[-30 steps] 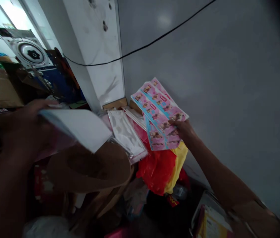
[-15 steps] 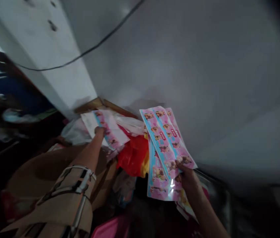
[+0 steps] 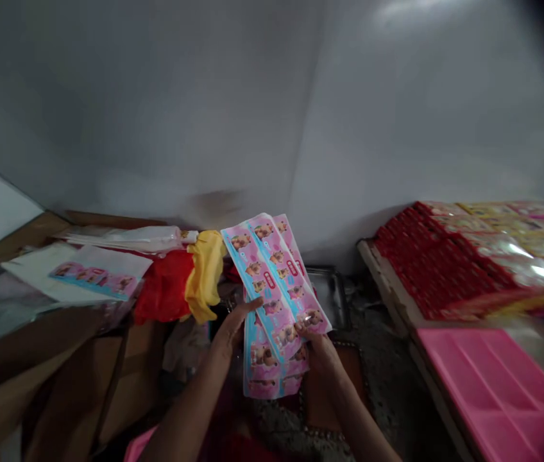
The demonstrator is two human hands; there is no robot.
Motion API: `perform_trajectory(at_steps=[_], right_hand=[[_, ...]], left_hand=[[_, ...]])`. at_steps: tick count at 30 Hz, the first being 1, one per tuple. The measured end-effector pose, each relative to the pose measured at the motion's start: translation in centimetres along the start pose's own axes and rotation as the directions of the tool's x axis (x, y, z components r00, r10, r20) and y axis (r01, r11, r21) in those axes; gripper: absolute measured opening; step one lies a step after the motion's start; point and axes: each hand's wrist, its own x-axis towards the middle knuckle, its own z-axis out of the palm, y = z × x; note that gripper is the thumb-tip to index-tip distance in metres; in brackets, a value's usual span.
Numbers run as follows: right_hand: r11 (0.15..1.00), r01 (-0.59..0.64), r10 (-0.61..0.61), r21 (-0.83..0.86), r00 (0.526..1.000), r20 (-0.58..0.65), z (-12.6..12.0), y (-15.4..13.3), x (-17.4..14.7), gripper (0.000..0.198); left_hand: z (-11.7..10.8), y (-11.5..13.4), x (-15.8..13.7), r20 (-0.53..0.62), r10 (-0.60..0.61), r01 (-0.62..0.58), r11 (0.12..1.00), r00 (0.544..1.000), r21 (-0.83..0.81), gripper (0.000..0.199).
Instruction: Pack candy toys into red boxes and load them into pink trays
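Angled up from the bottom edge, the left hand (image 3: 236,323) and right hand (image 3: 321,351) grip pink sheets (image 3: 272,279) at lower centre.

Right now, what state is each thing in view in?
Sheets: fanned, held in both hands
Left hand: thumb over the sheets
Right hand: gripping their lower right edge
Red material: crumpled
Yellow material: crumpled
Loose sheet: lying left of the red material
Packets: stacked in rows
Pink tray: lying beside the packets
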Motion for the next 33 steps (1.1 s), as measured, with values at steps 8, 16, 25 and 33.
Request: perform_trajectory(at_steps=[8,16,25,33], right_hand=[[0.991,0.097,-0.082,-0.09,0.984,0.161,-19.7,-7.1,-15.4,0.055],[0.978,0.104,-0.072,-0.179,0.982,0.175,-31.3,-15.1,-28.0,0.073],[0.813,0.568,-0.542,-0.129,0.658,-0.523,-31.4,-8.6,-29.3,0.072],[0.865,0.489,-0.393,-0.107,0.531,-0.75,-47.7,-19.0,-31.4,0.056]], left_hand=[[16.1,-13.3,-2.9,-0.084,-0.044,0.06,0.979,0.995,0.197,0.058],[26.6,-22.0,-6.7,0.211,-0.366,0.262,0.878,0.906,0.4,0.072],[38.9,-31.0,-7.2,0.298,-0.25,0.09,0.882,0.921,0.463,0.054],[51.3,-38.2,0.7,0.433,-0.662,0.423,0.736,0.612,0.528,0.061]])
